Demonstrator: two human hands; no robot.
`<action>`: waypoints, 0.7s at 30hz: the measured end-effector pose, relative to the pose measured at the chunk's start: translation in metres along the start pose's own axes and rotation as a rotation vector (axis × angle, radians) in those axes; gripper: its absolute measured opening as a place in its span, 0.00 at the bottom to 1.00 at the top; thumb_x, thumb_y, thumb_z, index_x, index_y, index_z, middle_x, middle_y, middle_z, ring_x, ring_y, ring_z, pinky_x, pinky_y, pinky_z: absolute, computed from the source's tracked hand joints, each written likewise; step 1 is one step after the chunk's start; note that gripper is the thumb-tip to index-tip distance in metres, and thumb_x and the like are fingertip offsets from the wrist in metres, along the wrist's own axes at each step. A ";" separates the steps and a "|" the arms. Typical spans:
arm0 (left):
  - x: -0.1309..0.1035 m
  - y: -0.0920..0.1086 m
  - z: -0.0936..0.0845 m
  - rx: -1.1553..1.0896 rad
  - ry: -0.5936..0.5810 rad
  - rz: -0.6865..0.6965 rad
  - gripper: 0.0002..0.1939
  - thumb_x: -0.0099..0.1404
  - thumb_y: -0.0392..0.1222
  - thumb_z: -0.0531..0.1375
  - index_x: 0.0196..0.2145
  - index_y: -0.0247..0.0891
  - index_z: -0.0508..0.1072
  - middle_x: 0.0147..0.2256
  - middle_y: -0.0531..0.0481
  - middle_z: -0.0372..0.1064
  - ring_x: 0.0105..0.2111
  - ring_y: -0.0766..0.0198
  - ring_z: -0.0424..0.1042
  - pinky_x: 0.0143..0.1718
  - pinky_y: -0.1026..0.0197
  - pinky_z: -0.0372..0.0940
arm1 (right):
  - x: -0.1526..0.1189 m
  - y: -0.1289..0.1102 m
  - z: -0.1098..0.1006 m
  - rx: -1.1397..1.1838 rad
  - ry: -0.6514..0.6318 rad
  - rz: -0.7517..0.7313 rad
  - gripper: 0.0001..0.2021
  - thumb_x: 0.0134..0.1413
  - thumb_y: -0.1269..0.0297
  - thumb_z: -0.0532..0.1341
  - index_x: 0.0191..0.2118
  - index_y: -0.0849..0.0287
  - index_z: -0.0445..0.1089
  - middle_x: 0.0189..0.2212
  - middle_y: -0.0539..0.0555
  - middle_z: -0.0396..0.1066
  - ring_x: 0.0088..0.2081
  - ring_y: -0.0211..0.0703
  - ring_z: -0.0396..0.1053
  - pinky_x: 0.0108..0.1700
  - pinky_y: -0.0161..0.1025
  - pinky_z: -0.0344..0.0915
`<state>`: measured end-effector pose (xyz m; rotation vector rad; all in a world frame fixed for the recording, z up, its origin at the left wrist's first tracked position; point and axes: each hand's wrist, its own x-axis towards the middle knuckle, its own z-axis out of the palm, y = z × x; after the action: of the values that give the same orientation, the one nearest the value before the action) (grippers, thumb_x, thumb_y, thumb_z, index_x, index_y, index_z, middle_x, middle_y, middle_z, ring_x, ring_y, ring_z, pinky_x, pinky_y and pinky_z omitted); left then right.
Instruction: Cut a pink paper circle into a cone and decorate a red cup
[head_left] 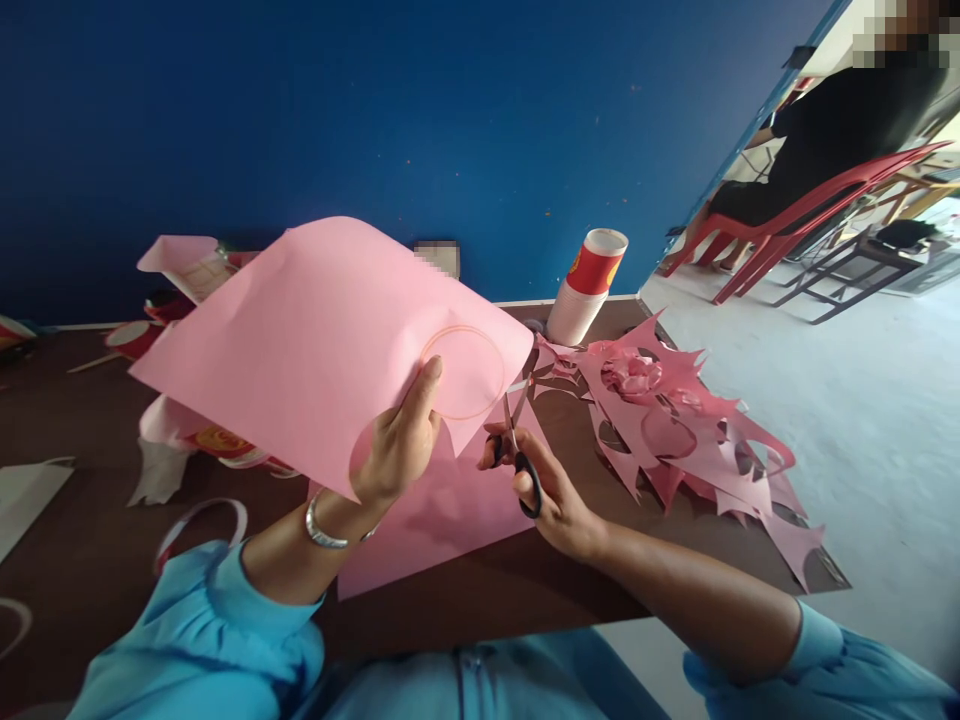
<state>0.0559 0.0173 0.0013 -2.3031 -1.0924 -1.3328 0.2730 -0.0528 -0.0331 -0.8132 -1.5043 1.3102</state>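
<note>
My left hand grips a large sheet of pink paper near its right part, thumb on top. An oval outline is drawn on the sheet beside my thumb. In my right hand is a pair of scissors with black handles, fingers through the loops. The blades are apart and point up at the sheet's edge near the outline; whether they touch the paper I cannot tell. Under the raised sheet, another pink sheet lies on the table.
Pink paper offcuts with round holes pile up on the right of the brown table. A stack of paper cups stands behind them. Red cups and rolled paper lie left. A person sits on a red chair beyond the blue wall.
</note>
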 end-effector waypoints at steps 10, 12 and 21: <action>-0.006 0.015 0.009 0.090 0.054 0.177 0.43 0.70 0.19 0.52 0.76 0.42 0.46 0.61 0.45 0.75 0.54 0.63 0.80 0.54 0.67 0.76 | 0.000 -0.009 0.003 0.037 -0.019 0.027 0.26 0.69 0.34 0.51 0.48 0.54 0.69 0.40 0.54 0.69 0.37 0.42 0.63 0.40 0.41 0.64; -0.008 0.015 0.009 0.104 0.050 0.169 0.44 0.70 0.18 0.51 0.76 0.41 0.44 0.61 0.45 0.75 0.54 0.63 0.79 0.55 0.68 0.75 | 0.000 -0.008 0.003 0.024 -0.011 0.039 0.26 0.70 0.35 0.51 0.46 0.54 0.69 0.39 0.54 0.68 0.34 0.41 0.61 0.38 0.40 0.63; -0.016 0.013 0.011 0.049 0.008 0.119 0.44 0.71 0.21 0.53 0.77 0.47 0.41 0.66 0.47 0.68 0.57 0.63 0.77 0.57 0.69 0.74 | 0.002 -0.007 0.004 0.008 0.029 0.028 0.25 0.69 0.34 0.52 0.43 0.53 0.68 0.36 0.53 0.70 0.37 0.43 0.67 0.40 0.41 0.65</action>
<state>0.0671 0.0071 -0.0157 -2.2860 -0.9587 -1.2558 0.2690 -0.0539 -0.0256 -0.8480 -1.4689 1.3183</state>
